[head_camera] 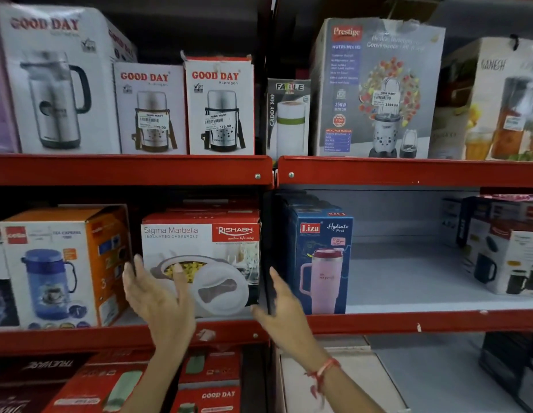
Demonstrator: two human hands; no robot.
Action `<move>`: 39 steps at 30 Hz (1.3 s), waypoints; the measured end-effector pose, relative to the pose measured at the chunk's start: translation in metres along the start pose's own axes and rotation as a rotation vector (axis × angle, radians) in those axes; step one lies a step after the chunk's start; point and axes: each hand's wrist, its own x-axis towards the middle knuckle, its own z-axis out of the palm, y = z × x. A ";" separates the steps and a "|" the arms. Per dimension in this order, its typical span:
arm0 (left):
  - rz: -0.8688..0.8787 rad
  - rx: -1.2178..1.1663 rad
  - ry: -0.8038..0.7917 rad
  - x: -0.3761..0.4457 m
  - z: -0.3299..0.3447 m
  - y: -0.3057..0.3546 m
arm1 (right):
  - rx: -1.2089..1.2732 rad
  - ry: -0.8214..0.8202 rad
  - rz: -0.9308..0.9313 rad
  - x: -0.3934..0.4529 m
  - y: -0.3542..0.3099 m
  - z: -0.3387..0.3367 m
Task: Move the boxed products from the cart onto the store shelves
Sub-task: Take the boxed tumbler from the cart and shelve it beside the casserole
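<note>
A white and red Sigma Marbella casserole box [199,242] stands on the middle red shelf [408,321], just left of the shelf upright. My left hand [158,296] is at its left front edge, fingers along the side and thumb across the front. My right hand [281,305] presses on its lower right edge, in the narrow gap beside a blue Liza tumbler box [319,257]. The box's bottom rests on the shelf. No cart is in view.
An orange flask box [59,263] stands close on the left. Bare shelf floor [408,278] lies between the Liza box and a mug box [503,257]. Good Day boxes [219,105] and a Prestige box [378,84] fill the shelf above. Red boxes [211,394] sit below.
</note>
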 end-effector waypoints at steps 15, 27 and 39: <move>-0.122 -0.070 -0.250 0.000 -0.018 -0.008 | -0.013 -0.101 0.101 -0.002 -0.007 0.005; 0.267 -0.132 -0.565 -0.049 0.027 0.055 | 0.128 0.734 0.034 -0.006 0.023 -0.053; -0.278 -0.365 -1.042 -0.070 0.076 0.076 | 0.168 0.343 0.166 -0.004 0.060 -0.072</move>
